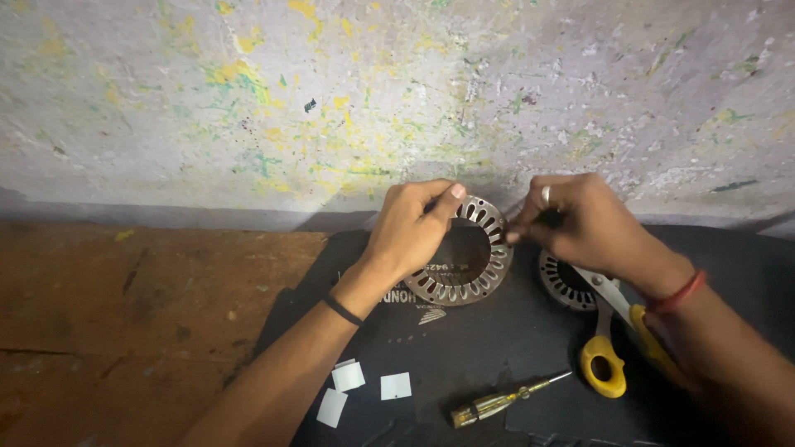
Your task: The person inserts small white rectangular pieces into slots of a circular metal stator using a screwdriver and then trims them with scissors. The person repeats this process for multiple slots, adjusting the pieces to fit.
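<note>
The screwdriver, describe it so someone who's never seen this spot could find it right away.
On the black mat covering the right part of the floor, look at the near edge, below the yellow-handled scissors. The screwdriver lies there at a slant, right of three small white paper squares. Its clear yellowish handle and thin metal shaft set it apart.

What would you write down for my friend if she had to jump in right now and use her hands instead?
Left hand: fingers gripping the slotted metal ring, tilted up on the black mat.
Right hand: fingers pinched at the ring's upper right edge; what they pinch is too small to tell.
Second slotted ring lies flat under the right hand.
Yellow-handled scissors and a screwdriver lie on the mat, untouched.
Three small white paper pieces lie at the front.
Done: cannot tell whether any slots are filled.
Left: the paper pieces are still unused.
</note>
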